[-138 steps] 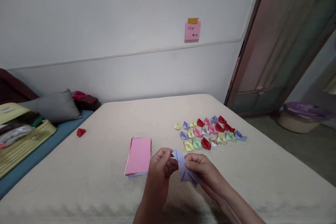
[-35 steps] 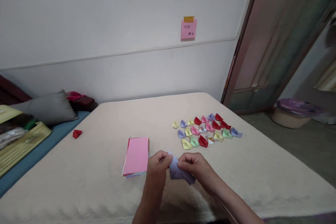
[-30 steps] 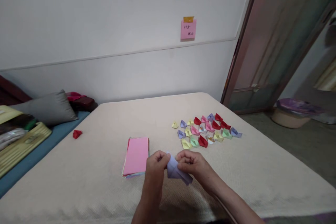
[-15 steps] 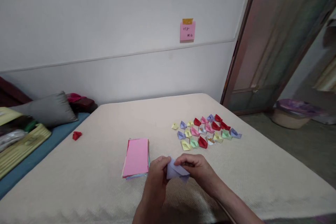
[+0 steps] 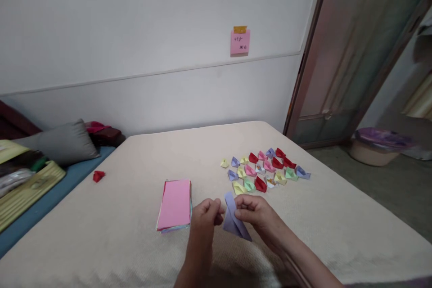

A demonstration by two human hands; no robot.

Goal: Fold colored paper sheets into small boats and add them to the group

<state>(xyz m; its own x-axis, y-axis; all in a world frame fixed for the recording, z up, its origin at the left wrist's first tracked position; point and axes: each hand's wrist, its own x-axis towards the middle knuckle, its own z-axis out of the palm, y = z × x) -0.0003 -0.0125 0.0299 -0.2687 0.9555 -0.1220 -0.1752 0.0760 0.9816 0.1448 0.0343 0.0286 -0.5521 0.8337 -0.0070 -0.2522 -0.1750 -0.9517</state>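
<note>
Between thumb and fingers, my right hand pinches a folded lilac sheet of paper, held tilted above the cloth with a band of it sticking up and a point hanging low. Just left of the paper is my left hand, its fingers curled in and the thumb resting against them. A small gap shows between it and the paper, and I see nothing in it. Left of that hand lies a stack of coloured paper, pink on top. Beyond my right hand, several small folded paper boats in mixed colours stand in rows.
A cream cloth covers the broad surface. At its left edge lies a crumpled red paper piece. A grey pillow is farther left. A pink note is taped to the wall, and a tub stands on the floor at right.
The lilac paper has turned from lying sideways to more upright and shifted slightly right. My left hand has let go of it; my right hand now holds it alone.
</note>
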